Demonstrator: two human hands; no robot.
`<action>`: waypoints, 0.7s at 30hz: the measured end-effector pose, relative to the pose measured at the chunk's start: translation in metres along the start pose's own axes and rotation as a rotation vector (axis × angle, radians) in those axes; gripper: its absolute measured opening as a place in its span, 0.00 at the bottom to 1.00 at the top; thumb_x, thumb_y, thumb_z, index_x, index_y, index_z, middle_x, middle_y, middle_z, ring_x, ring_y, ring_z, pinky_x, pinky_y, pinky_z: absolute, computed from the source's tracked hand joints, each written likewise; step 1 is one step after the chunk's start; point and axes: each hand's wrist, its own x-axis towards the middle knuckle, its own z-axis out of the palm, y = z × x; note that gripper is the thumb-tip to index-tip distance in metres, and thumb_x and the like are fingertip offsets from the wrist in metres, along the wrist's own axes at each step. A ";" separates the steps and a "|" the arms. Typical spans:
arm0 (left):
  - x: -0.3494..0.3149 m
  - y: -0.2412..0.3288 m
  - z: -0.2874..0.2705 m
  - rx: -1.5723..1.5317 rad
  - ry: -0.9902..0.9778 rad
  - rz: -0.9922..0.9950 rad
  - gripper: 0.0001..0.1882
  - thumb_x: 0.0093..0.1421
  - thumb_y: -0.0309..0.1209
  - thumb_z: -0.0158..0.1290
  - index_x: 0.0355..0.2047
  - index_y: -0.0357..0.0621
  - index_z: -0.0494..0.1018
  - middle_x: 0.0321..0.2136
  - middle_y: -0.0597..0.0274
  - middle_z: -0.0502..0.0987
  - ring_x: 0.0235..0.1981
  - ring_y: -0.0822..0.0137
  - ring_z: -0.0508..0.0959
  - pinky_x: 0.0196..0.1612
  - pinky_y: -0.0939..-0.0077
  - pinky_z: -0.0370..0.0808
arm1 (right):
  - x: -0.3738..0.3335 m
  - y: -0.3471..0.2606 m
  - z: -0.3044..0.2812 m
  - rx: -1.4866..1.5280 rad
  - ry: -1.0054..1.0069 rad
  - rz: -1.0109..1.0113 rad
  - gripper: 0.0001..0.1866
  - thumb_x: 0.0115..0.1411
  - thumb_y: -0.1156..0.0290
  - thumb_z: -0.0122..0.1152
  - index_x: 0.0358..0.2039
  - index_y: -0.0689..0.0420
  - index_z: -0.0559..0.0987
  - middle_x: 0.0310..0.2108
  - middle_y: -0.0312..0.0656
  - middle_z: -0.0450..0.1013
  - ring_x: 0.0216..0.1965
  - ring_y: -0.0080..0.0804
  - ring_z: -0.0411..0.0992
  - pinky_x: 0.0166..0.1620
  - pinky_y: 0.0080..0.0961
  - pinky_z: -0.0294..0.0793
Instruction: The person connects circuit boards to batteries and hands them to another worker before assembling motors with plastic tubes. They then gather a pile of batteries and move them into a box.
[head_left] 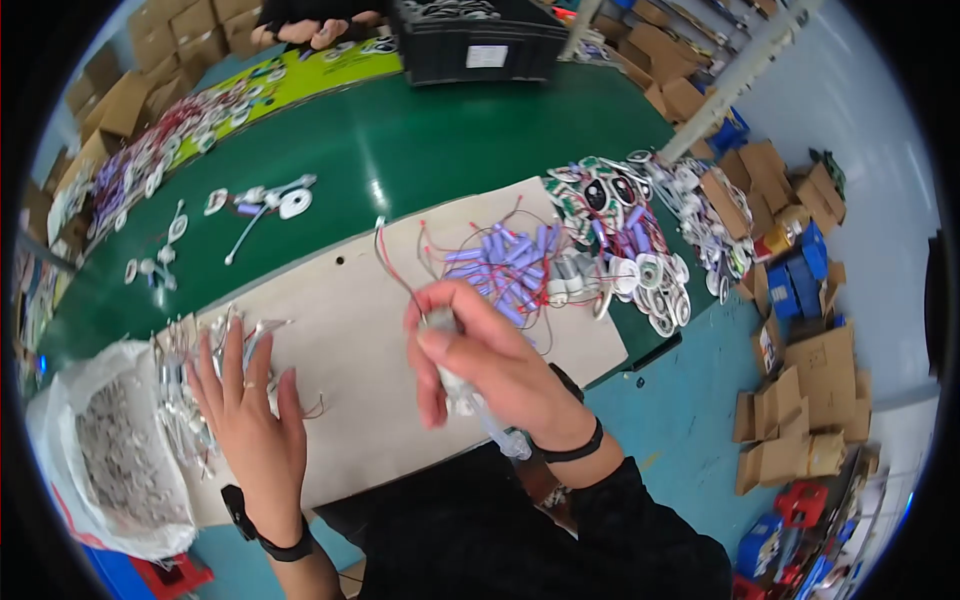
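Observation:
My right hand (pixel 480 360) is closed around a small grey cylindrical part (pixel 441 319), held above the middle of the beige board (pixel 350 300). Thin red and dark wires (pixel 392 262) rise from its upper end. A translucent whitish tube (pixel 498 428) sticks out below the palm; whether it joins the grey part is hidden by the fingers. My left hand (pixel 245 410) has its fingers spread, palm down, at the edge of a pile of white and metallic wired parts (pixel 180 400). Nothing shows in its grip, though its underside is hidden.
Purple cylinders with wires (pixel 505 260) lie heaped right of centre, beside round white parts (pixel 650 285). At the left stands a white bag (pixel 60 420) of small pieces. A black crate (pixel 480 50) sits at the far edge of the green table (pixel 400 150), near another person's hands (pixel 325 33).

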 end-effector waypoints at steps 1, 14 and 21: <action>0.020 0.008 -0.004 -0.145 -0.014 0.068 0.21 0.58 0.29 0.59 0.53 0.45 0.74 0.62 0.55 0.68 0.67 0.45 0.60 0.68 0.46 0.53 | -0.009 0.000 -0.003 0.009 -0.027 -0.011 0.12 0.72 0.66 0.45 0.49 0.59 0.64 0.28 0.37 0.67 0.25 0.29 0.74 0.30 0.25 0.74; 0.228 0.257 0.084 -0.771 -0.402 0.715 0.17 0.59 0.38 0.58 0.43 0.38 0.79 0.37 0.47 0.82 0.39 0.47 0.81 0.45 0.61 0.77 | -0.144 0.012 -0.068 0.351 0.209 -0.580 0.12 0.68 0.68 0.50 0.42 0.64 0.63 0.29 0.52 0.67 0.24 0.43 0.72 0.27 0.37 0.73; 0.242 0.357 0.162 -0.688 -0.685 0.398 0.31 0.53 0.56 0.61 0.38 0.36 0.80 0.31 0.46 0.82 0.35 0.53 0.83 0.41 0.63 0.78 | -0.178 0.005 -0.093 0.460 0.388 -0.777 0.10 0.67 0.71 0.51 0.38 0.60 0.61 0.30 0.47 0.65 0.24 0.39 0.69 0.25 0.35 0.72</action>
